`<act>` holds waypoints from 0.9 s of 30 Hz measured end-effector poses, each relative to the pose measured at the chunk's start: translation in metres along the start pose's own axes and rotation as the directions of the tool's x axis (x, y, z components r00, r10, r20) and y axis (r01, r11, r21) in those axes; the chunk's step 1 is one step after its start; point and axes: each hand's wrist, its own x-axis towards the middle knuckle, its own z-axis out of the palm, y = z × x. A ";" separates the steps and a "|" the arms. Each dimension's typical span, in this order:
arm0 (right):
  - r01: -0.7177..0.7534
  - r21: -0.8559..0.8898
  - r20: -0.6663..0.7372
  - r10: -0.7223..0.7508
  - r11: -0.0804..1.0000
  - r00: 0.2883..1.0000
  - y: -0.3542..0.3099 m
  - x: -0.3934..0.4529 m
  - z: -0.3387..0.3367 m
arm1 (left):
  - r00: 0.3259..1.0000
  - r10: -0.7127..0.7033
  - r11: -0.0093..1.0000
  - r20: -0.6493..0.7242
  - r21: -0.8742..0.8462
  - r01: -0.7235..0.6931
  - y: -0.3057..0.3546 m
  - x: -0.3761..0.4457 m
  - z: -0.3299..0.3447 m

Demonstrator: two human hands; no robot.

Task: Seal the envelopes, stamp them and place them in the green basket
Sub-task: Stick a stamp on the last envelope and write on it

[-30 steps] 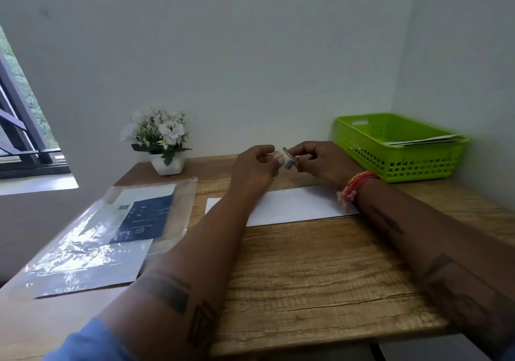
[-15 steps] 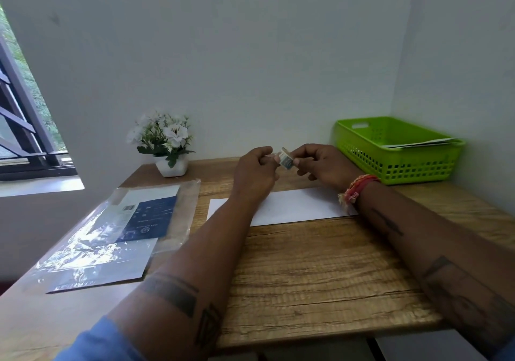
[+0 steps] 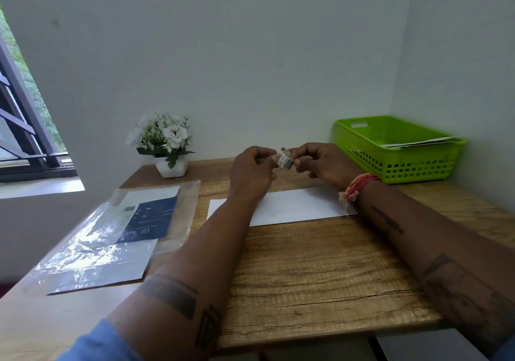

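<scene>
A white envelope (image 3: 292, 206) lies flat on the wooden table (image 3: 320, 271), under my raised hands. My left hand (image 3: 252, 172) and my right hand (image 3: 324, 162) meet above it, both pinching a small stamp (image 3: 284, 161) between fingertips. The green basket (image 3: 401, 151) stands at the back right corner against the wall, with white envelopes (image 3: 418, 141) inside it.
A clear plastic packet (image 3: 111, 229) with white and dark blue sheets inside lies at the table's left. A small white pot of white flowers (image 3: 167, 143) stands at the back. Walls close the back and right; a window is at the left.
My hands stay together above the envelope, and the stamp has been turned slightly between the fingertips. The camera has tilted up a little.
</scene>
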 end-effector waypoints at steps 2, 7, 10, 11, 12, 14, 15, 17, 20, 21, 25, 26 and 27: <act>0.001 -0.001 -0.001 -0.001 1.000 1.000 0.000 0.000 0.000 | 1.000 0.011 0.998 -0.023 0.059 -0.010 0.000 0.000 0.000; -0.004 -0.027 -0.022 0.003 1.000 1.000 0.001 0.001 0.001 | 0.997 0.038 0.994 -0.067 0.109 -0.030 0.000 0.000 0.002; -0.013 -0.033 -0.052 0.011 0.999 0.999 0.001 0.003 0.002 | 0.997 0.043 0.995 -0.069 0.095 -0.037 0.002 -0.002 0.004; -0.017 -0.033 -0.052 0.015 0.999 0.999 0.001 0.003 0.002 | 0.997 0.045 0.995 -0.069 0.096 -0.039 0.003 -0.002 0.005; -0.020 -0.033 -0.049 0.018 0.999 0.999 0.001 0.003 0.002 | 0.997 0.041 0.995 -0.071 0.094 -0.034 0.003 -0.002 0.005; -0.025 -0.031 -0.049 0.024 0.999 0.999 0.000 0.002 0.002 | 0.997 0.020 0.997 -0.071 0.077 -0.015 0.005 -0.003 0.005; -0.025 -0.033 -0.051 0.023 0.999 0.998 -0.001 0.001 0.002 | 0.998 0.010 0.998 -0.069 0.064 -0.006 0.005 -0.004 0.006; -0.023 -0.033 -0.056 0.021 0.999 0.998 -0.001 0.001 0.001 | 0.998 -0.004 0.999 -0.065 0.042 0.007 0.005 -0.005 0.006; -0.034 -0.033 -0.064 0.032 0.999 0.997 0.000 0.001 0.003 | 0.998 -0.020 1.000 -0.058 0.018 0.021 0.006 -0.006 0.007; -0.039 -0.042 -0.067 0.036 0.998 0.997 0.001 0.002 0.003 | 0.998 -0.026 1.000 -0.053 0.009 0.027 0.006 -0.006 0.007; -0.081 -0.029 -0.098 0.078 0.996 0.992 0.003 0.006 0.001 | 0.992 -0.094 0.994 -0.089 -0.058 0.089 0.007 -0.004 0.007; -0.093 -0.020 -0.104 0.090 0.995 0.990 0.004 0.007 0.000 | 0.989 -0.110 0.992 -0.098 -0.076 0.103 0.008 -0.003 0.006; -0.099 -0.021 -0.110 0.096 0.995 0.989 0.006 0.008 -0.001 | 0.988 -0.118 0.990 -0.099 -0.090 0.109 0.008 -0.002 0.005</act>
